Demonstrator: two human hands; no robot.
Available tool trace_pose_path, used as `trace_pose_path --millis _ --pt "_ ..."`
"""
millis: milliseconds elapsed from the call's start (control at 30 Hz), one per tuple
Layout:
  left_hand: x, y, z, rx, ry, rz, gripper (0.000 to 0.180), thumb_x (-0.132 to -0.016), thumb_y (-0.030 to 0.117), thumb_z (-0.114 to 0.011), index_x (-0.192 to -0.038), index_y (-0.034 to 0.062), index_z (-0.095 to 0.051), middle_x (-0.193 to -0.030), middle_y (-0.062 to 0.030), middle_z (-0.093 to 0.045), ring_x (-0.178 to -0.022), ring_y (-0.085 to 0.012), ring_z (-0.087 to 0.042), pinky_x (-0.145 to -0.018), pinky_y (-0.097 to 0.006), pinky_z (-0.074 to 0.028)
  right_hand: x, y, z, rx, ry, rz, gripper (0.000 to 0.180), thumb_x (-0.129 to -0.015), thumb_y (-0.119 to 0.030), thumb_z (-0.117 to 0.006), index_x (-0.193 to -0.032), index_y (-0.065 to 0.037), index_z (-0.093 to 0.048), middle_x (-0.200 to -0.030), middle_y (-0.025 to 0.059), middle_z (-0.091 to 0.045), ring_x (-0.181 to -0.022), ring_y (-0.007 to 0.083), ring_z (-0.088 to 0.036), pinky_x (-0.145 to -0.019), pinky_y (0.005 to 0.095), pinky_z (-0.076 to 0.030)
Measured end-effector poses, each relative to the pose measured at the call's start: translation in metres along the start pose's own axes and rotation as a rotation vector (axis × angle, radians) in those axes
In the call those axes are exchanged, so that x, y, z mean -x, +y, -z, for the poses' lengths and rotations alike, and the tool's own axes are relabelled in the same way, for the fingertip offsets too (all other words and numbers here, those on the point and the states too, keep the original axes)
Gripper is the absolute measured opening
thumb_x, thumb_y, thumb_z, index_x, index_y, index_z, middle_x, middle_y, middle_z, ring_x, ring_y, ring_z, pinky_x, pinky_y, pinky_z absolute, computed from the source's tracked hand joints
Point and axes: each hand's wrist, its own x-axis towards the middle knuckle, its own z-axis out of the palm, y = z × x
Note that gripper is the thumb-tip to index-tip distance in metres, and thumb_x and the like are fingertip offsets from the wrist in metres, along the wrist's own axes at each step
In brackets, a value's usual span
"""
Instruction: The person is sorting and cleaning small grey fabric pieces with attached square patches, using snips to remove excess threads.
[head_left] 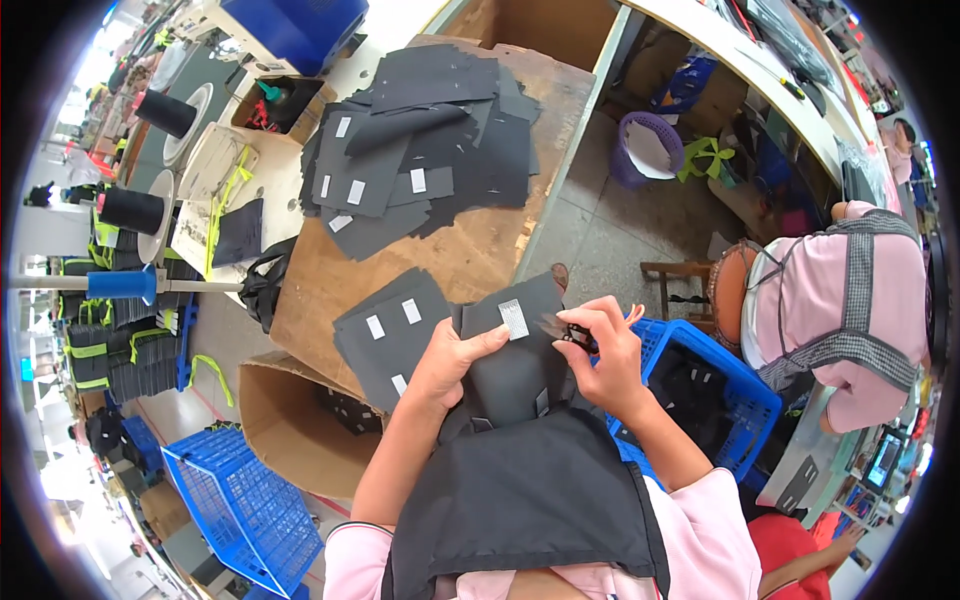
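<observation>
A: Black fabric piece (512, 345) sits between both hands, white patch (513, 318) near its top edge. Left hand (452, 358) grips its left side, thumb pressed flat on top just under the patch, fingers curled beneath.

B: Right hand?

A: Right hand (603, 352) is closed at the piece's right edge, fingertips pinching a small dark tool (577, 337). Can't tell what kind, too small.

B: What's under the hands?

A: More black fabric (530, 500) draped down toward the body, covering the lap and the lower part of the piece.

B: Around them?

A: Just left of the left hand, a few black pieces with white patches (392, 335) lie flat on the wooden table (470, 255). Further ahead of the hands, a big loose stack (420, 140) of the same pieces, well apart. Right of and below the right hand, a blue crate (735, 385) with dark pieces in it; the right forearm crosses its near corner. Below the left forearm, an open cardboard box (290, 420), and a second blue crate (240, 510) further out left.

B: Anyone else?

A: Person in a pink shirt (850, 300) seated far right of the right hand, not touching anything here. Purple basket (645, 150) on the floor ahead right. Black thread spools (135, 210) far left.
</observation>
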Motion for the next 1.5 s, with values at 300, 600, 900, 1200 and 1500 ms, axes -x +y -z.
trace_pose_path --millis 300,600,900,1200,1500 --pt "0.003 0.002 -0.023 -0.167 0.056 -0.1 0.035 -0.07 0.001 -0.069 -0.102 -0.0046 -0.059 -0.094 -0.0093 -0.063 -0.082 -0.0181 -0.062 -0.074 -0.029 -0.05 -0.006 0.009 0.004 0.19 0.077 0.197 0.022 -0.068 -0.011 -0.067 -0.089 -0.013 -0.061 -0.075 0.0039 -0.051 -0.058 0.0221 -0.053 -0.053 0.0321 -0.044" --pt "-0.02 0.005 -0.058 -0.322 -0.063 -0.105 0.034 -0.071 0.003 -0.069 -0.103 -0.0034 -0.059 -0.093 -0.0076 -0.062 -0.081 -0.0166 -0.06 -0.074 -0.029 -0.049 0.019 0.018 0.034 -0.117 0.413 -0.114 0.019 -0.074 -0.007 -0.067 -0.09 -0.006 -0.059 -0.085 0.0068 -0.054 -0.07 0.0241 -0.056 -0.062 0.0286 -0.045" --pt "-0.028 0.0 -0.084 -0.061 -0.062 -0.189 0.024 -0.078 0.005 -0.067 -0.1 -0.0015 -0.062 -0.09 -0.0063 -0.064 -0.078 -0.0151 -0.062 -0.072 -0.028 -0.05 0.068 0.029 0.028 -1.363 0.331 -0.853 0.022 -0.09 -0.019 -0.054 -0.103 -0.001 -0.051 -0.063 -0.0034 -0.045 -0.04 0.0043 -0.031 -0.039 0.0191 -0.026" --pt "-0.018 -0.011 -0.069 -0.017 0.084 -0.293 0.023 -0.079 0.007 -0.068 -0.1 0.0003 -0.062 -0.091 -0.0053 -0.064 -0.082 -0.0141 -0.061 -0.075 -0.03 -0.048 0.08 0.033 0.015 -1.348 0.358 -1.112 0.022 -0.086 -0.024 -0.062 -0.098 -0.007 -0.055 -0.061 -0.0018 -0.049 -0.041 0.0046 -0.041 -0.034 0.017 -0.023" --pt "-0.002 -0.013 -0.01 -0.409 0.378 -0.845 0.077 -0.073 0.02 -0.075 -0.134 0.0003 -0.032 -0.135 -0.0147 -0.039 -0.125 -0.0235 -0.037 -0.104 -0.037 -0.026 0.025 0.034 0.017 -0.912 0.3 -0.61 0.005 -0.083 -0.006 -0.062 -0.082 -0.008 -0.058 -0.058 -0.0061 -0.047 -0.042 0.0025 -0.035 -0.04 0.0187 -0.025"
